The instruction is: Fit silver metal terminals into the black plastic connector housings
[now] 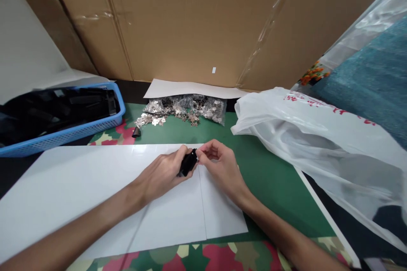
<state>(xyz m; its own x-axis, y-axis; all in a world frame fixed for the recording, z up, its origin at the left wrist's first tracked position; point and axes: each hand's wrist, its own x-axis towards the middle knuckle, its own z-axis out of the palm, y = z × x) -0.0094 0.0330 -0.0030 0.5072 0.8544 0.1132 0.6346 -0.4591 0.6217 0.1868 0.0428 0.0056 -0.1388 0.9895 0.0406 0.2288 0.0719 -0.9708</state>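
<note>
Over the white paper [133, 216], my left hand [165, 167] is wrapped round a small black plastic part [188, 163] with a glossy side. My right hand [221, 165] is closed in a pinch against the far right end of that part. Whatever sits between its thumb and fingertips is too small to make out. Beyond the hands, small flat metal pieces [155, 118] lie loose beside clear plastic bags [213, 109] of similar pieces. A little black cone-shaped piece [136, 132] stands to their left.
At the left, a blue basket [119, 114] holds many black parts. A white plastic bag [280, 110] spreads over the right side. A cardboard wall [190, 29] closes off the back. The table cover [263, 186] is green with a patterned edge.
</note>
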